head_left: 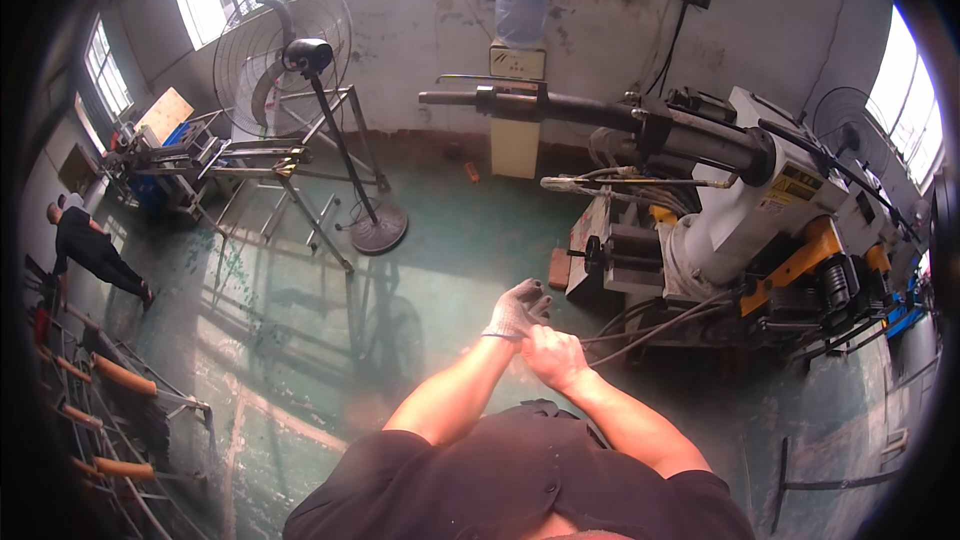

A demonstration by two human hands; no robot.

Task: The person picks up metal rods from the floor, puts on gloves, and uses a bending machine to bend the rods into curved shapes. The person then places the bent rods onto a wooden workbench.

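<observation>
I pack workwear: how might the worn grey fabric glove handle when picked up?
The grey fabric glove would probably be floppy, since it fits closely around the left hand. It seems thin, so likely light; its matte surface suggests little slipping.

Dark short-sleeved shirt point(470, 475), one greyish glove point(514, 313)

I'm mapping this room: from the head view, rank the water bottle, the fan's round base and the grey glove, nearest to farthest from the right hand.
1. Grey glove, on the left hand.
2. Round fan base, on the floor ahead-left.
3. Water bottle, by the far wall.
</observation>
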